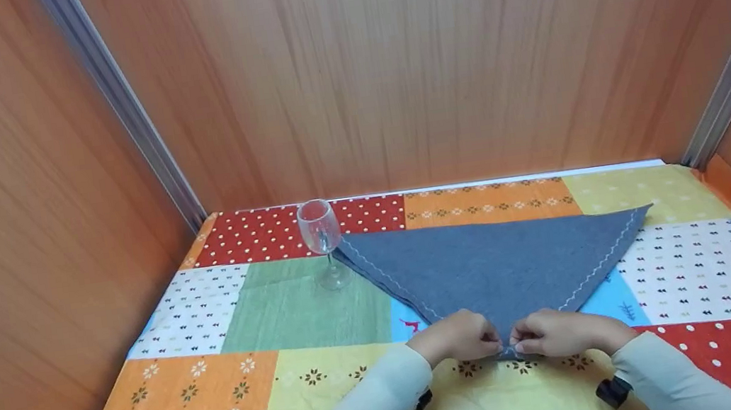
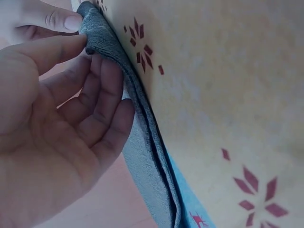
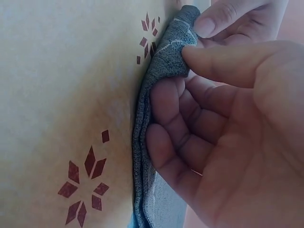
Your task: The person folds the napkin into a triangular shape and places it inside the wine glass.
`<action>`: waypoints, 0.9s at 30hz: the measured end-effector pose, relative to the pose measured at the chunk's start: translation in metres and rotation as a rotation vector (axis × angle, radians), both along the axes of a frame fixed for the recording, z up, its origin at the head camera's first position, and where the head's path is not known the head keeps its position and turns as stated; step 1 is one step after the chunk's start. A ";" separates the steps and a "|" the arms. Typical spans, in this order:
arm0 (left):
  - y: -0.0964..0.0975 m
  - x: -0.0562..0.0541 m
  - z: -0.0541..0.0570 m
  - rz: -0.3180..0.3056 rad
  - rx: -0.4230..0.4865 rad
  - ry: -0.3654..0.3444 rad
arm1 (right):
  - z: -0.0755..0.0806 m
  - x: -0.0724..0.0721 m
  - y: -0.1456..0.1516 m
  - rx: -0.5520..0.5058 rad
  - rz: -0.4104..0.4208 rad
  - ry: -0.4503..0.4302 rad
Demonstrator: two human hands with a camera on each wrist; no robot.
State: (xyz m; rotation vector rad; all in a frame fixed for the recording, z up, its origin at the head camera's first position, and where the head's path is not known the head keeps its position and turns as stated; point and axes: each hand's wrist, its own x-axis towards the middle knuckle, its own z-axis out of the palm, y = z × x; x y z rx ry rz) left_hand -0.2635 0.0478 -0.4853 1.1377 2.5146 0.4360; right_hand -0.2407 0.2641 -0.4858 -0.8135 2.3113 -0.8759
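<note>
A grey cloth (image 1: 487, 259), folded into a triangle with pale stitching along its edges, lies with its tip toward the person. Both hands meet at that tip. The left hand (image 1: 464, 335) pinches the tip between thumb and curled fingers, seen closely in the left wrist view, where the cloth's layered edge (image 2: 152, 142) runs away from the hand. Beside it, the right hand (image 1: 555, 332) pinches the same tip from the other side. In the right wrist view the tip of the cloth (image 3: 173, 52) is turned up between the two thumbs.
A clear stemmed glass (image 1: 319, 229) stands upright at the cloth's left corner. Under everything is a patchwork-patterned tablecloth (image 1: 323, 311). Wood-grain panels (image 1: 390, 73) rise behind and at both sides of the table.
</note>
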 end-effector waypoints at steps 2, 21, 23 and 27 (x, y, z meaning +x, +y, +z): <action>0.001 -0.002 0.001 0.018 0.005 -0.006 | 0.000 -0.001 0.000 -0.003 0.001 -0.006; 0.006 -0.008 -0.005 0.017 0.050 0.174 | -0.004 -0.005 0.000 -0.030 -0.085 0.061; 0.003 -0.009 -0.006 -0.059 0.081 0.210 | -0.004 -0.006 0.000 -0.030 -0.089 0.053; -0.006 -0.011 -0.004 -0.230 0.113 0.257 | -0.006 -0.005 0.001 -0.033 -0.099 0.011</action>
